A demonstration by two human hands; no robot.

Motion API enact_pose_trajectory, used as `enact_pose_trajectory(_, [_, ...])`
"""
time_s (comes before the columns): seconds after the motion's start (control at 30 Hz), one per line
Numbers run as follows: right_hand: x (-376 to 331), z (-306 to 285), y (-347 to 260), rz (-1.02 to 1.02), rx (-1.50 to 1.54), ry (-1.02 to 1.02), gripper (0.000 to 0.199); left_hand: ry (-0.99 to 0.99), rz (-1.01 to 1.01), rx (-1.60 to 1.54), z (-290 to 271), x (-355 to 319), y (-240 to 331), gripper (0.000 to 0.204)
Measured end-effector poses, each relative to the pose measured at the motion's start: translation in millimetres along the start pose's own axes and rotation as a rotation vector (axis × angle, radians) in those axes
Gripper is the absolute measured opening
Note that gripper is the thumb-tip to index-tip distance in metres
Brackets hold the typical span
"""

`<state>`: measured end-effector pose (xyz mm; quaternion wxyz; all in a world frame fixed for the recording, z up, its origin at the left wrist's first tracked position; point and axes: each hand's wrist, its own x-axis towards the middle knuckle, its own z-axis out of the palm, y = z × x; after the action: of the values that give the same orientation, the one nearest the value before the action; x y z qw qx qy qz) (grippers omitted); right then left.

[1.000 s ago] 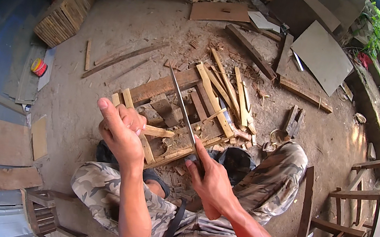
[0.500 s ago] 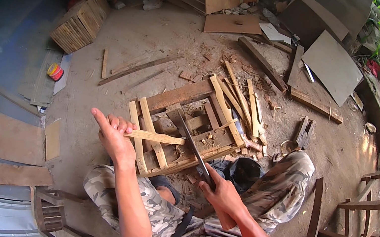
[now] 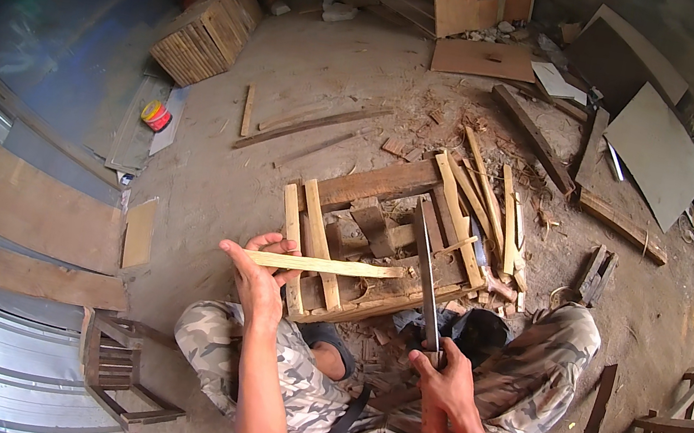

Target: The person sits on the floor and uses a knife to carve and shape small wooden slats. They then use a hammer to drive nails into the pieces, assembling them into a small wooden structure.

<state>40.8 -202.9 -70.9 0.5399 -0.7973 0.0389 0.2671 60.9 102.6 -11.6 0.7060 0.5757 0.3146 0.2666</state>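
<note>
My left hand [image 3: 258, 286] is closed on the left end of a pale wood strip [image 3: 329, 266], which lies nearly level with its darker end over a low wooden frame [image 3: 381, 178]. Wrapped round the handle of a machete [image 3: 427, 283], my right hand [image 3: 449, 382] is low and right of the frame. The long dark blade points away from me, just right of the strip's end and apart from it. Two pale slats [image 3: 322, 244] lie across the frame's left side, close by my left hand. Another slat [image 3: 459, 222] crosses its right side.
Several loose strips [image 3: 508, 216] are heaped right of the frame, among wood chips. A dark bag [image 3: 479, 330] lies by my knee. A slatted wooden box [image 3: 208, 33] and a red-yellow tub [image 3: 156, 117] stand far left. Chair frames [image 3: 675, 425] are at the right.
The machete has swung away from the strip's end and now points more straight ahead. My left hand has turned, and the strip shows a paler face. The whole view has shifted left.
</note>
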Motion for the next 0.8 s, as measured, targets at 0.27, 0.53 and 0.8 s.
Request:
enact_pose_trajectory(0.27, [14.5, -5.3, 19.3, -0.032, 0.101, 0.062, 0.041, -0.136, -0.008, -0.109, -5.9, 5.5, -13.1, 0.093])
enact_pose_trajectory(0.53, [14.6, -0.2, 29.9, -0.072, 0.196, 0.07, 0.039, -0.198, 0.01, -0.129, 19.1, -1.5, -33.4, 0.049])
enact_pose_trajectory(0.8, [13.8, -2.7, 32.1, -0.07, 0.158, 0.05, 0.041, -0.254, 0.018, -0.201, 27.2, -7.0, -31.5, 0.049])
